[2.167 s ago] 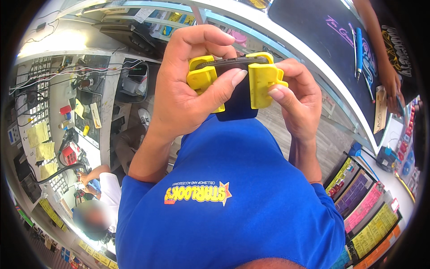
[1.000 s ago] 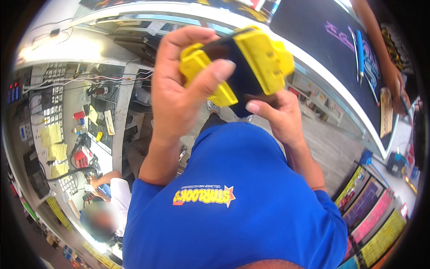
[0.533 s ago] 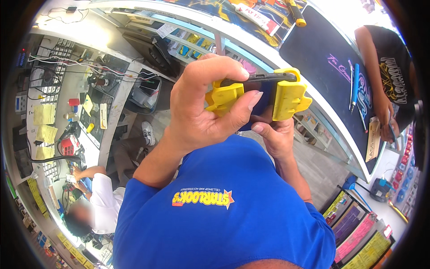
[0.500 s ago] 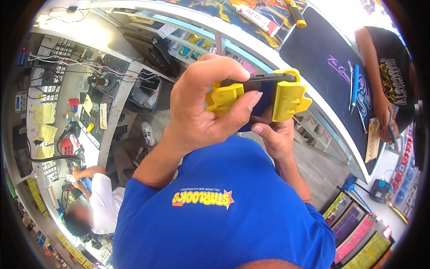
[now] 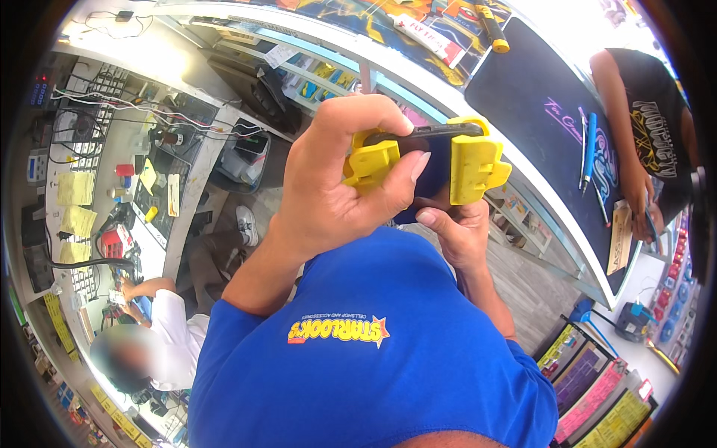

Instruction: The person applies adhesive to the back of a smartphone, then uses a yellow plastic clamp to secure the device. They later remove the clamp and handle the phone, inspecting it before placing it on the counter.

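Held up before my chest is a dark phone [image 5: 432, 173], with one narrow edge toward me and its screen partly hidden by my fingers. A yellow plastic clamp [image 5: 371, 163] grips its left side; a second yellow clamp [image 5: 469, 173] grips the right side. My left hand [image 5: 334, 173] is closed on the phone, index finger along the upper edge and thumb over the face, beside the left clamp. Lower down, my right hand [image 5: 463, 233] pinches the phone's bottom end, thumb in front, below the right clamp. Its other fingers are mostly hidden.
Ahead is a glass counter with a dark mat [image 5: 523, 89], bearing a blue pen [image 5: 591, 145] and a yellow-handled tool [image 5: 493, 30]. At right a person [image 5: 646, 112] leans there. To the left, someone in white [image 5: 175, 336] sits at a cluttered workbench [image 5: 157, 224].
The phone and both clamps have shifted slightly left, and the phone's top edge tilts a little differently. Both hands keep their hold. The seated person's head has moved slightly.
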Available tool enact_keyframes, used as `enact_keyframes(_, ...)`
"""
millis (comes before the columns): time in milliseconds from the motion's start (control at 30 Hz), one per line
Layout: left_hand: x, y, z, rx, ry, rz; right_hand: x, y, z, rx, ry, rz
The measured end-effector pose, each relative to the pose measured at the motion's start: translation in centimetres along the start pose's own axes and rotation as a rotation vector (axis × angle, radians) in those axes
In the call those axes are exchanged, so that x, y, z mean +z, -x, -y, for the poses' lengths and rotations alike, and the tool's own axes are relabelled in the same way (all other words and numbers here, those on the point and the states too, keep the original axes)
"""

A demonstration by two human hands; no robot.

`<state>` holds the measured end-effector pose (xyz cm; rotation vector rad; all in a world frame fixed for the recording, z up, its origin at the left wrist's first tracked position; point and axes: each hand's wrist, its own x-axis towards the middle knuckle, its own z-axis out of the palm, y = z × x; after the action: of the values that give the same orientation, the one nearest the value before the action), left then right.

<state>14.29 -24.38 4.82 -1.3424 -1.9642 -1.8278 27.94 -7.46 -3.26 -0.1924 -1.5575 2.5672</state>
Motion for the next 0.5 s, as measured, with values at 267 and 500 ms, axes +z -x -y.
enact_keyframes(267, -0.3, -0.9, -2.0, -0.118, 0.144, 0.138, -0.5, -0.7, -1.1, -0.119, -0.029, -0.050)
enact_keyframes(500, 0.1, -0.7, -2.0, -0.016, 0.109, 0.187, -3.1, -3.5, -1.7, -0.374, 0.222, 0.187)
